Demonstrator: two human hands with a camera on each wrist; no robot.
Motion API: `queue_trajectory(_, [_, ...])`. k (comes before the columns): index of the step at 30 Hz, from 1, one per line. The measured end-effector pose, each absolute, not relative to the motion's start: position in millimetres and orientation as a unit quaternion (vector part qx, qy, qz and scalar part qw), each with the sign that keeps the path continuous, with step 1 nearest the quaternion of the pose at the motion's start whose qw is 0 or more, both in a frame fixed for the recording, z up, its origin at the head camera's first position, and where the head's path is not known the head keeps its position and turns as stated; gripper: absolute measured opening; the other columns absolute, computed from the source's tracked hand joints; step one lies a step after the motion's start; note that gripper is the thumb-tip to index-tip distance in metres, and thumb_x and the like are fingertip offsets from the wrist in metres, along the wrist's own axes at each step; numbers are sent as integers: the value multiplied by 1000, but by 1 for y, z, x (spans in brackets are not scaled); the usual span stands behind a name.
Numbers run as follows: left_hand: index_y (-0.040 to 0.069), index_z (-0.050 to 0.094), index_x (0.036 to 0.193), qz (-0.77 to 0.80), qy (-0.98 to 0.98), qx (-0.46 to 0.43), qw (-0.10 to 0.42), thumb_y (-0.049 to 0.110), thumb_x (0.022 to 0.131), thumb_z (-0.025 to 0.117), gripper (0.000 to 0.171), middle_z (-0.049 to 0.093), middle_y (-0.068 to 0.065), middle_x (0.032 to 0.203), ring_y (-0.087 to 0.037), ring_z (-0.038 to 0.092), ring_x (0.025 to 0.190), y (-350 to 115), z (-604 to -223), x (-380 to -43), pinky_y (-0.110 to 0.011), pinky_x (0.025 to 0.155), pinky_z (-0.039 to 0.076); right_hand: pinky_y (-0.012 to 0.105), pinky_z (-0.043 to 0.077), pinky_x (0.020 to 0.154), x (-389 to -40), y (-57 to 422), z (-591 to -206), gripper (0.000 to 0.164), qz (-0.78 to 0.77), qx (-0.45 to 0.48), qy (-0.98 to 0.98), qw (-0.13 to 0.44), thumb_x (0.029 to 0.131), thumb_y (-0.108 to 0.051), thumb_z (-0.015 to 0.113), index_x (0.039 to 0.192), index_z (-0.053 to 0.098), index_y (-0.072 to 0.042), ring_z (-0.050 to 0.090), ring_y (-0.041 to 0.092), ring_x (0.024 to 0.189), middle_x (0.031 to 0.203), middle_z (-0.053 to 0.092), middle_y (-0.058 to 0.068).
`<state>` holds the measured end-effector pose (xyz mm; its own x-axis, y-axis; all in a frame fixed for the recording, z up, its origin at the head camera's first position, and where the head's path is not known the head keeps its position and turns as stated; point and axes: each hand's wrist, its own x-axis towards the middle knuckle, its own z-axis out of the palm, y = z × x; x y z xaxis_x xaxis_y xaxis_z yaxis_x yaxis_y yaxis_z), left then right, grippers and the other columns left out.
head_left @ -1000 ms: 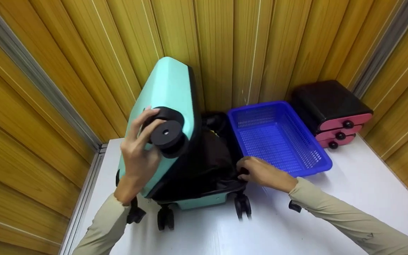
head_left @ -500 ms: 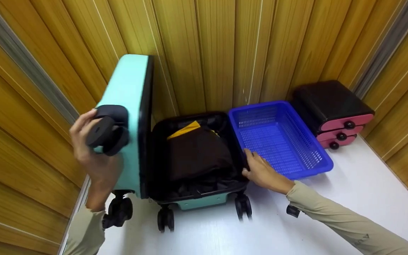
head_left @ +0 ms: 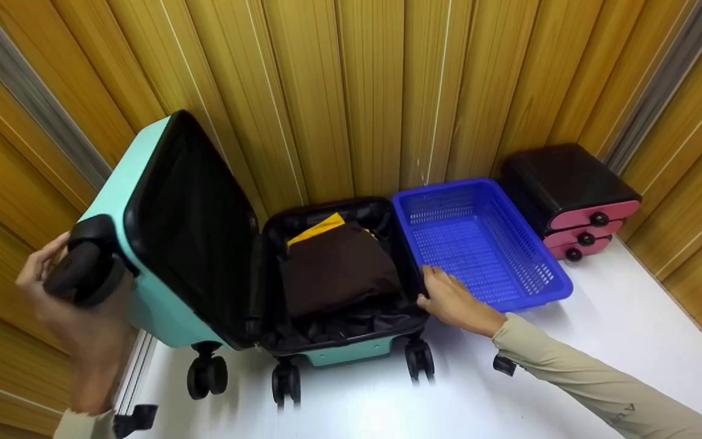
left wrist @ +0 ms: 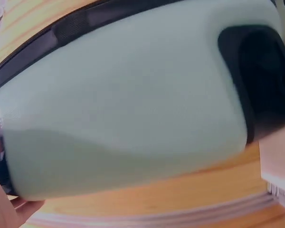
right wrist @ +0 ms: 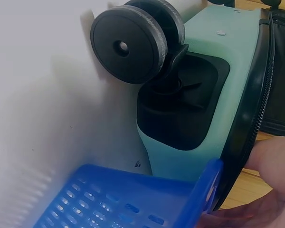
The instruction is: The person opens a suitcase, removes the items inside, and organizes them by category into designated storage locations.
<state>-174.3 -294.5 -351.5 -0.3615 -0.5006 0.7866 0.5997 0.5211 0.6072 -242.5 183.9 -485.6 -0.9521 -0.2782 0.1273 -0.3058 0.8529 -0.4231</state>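
Note:
A mint-green suitcase (head_left: 168,314) stands with its lid swung up and leaning left, black lining facing right. My left hand (head_left: 80,329) holds the lid's front corner, its fingers around a black caster wheel (head_left: 74,268). In the left wrist view, fingers (left wrist: 26,209) show at the shell's lower left corner. My right hand (head_left: 457,305) pinches the right rim of the suitcase base beside the blue basket; the thumb (right wrist: 275,164) lies over the zipped edge in the right wrist view. A folded dark brown cloth (head_left: 339,271) and a yellow piece (head_left: 316,230) lie inside the base.
The blue plastic basket (head_left: 561,289) sits tight against the suitcase's right side. Behind it on the right is a black box with pink drawers (head_left: 595,216). Wood-panelled walls (head_left: 375,91) close in the back and both sides of the white surface (head_left: 351,402).
My left hand has swung the lid up and over to the left, uncovering the brown cloth and yellow piece. My right hand has shifted slightly on the right rim.

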Motion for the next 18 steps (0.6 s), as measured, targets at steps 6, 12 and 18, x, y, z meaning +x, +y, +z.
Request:
queue_trajectory(6, [-9,65,125,-302,-815,-19,494,-6,73,88,57,69,-17,136,-11,65,127,-348,-352,-150,-16,111,42,61,56,92,-236,181,-491,50,226,147,-963,16,90,-6,73,132,55,15,66,51,108,119,64,36])
queue_trajectory(12, [-3,64,132,-178,-894,33,410,-6,77,87,59,67,-29,132,-62,65,100,-385,-363,-136,-54,90,54,58,57,90,-234,180,-488,52,222,143,-964,-1,90,-6,72,134,54,16,67,49,106,119,65,34])
queue_trajectory(18, [-9,63,127,-190,-897,114,382,2,82,84,51,72,-32,115,-54,68,90,-431,-409,-133,-13,80,47,56,60,84,-239,179,-483,54,188,154,-970,2,87,-5,71,131,53,20,68,47,96,113,65,34])
